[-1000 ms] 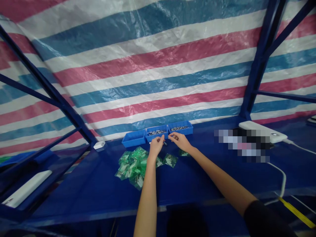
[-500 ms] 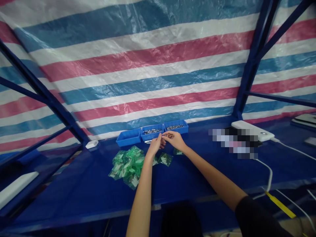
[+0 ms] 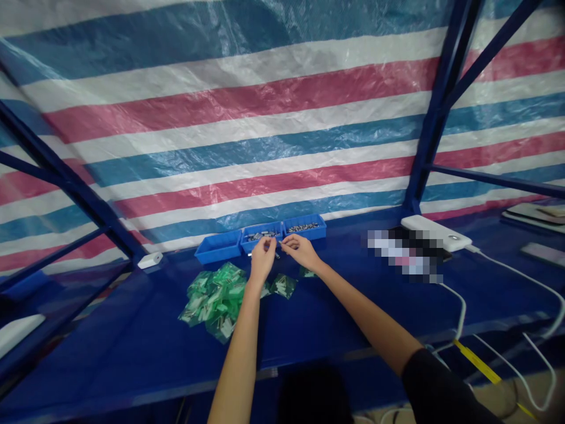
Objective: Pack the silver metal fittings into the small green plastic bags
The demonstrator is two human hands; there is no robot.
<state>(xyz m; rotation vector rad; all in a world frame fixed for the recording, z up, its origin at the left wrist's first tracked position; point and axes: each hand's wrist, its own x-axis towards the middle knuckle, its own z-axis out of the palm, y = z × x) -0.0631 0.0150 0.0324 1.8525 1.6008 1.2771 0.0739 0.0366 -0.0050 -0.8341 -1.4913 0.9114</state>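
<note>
Blue table (image 3: 335, 330), striped sheet (image 3: 265, 94) behind. Left hand (image 3: 263, 259) and right hand (image 3: 302, 252) near each other, slight gap between, fingers curled; anything pinched too small to make out. Three blue bins in a row just beyond: left bin (image 3: 218, 254), middle bin (image 3: 246, 246) and right bin (image 3: 314, 234), the latter two holding small metal pieces (image 3: 303, 227). Heap of green bags (image 3: 216, 300) beside left forearm; single bag (image 3: 283, 285) between the arms. White charger (image 3: 150, 260) far left; white power bank (image 3: 435, 233), cable (image 3: 461, 312) well right.
</note>
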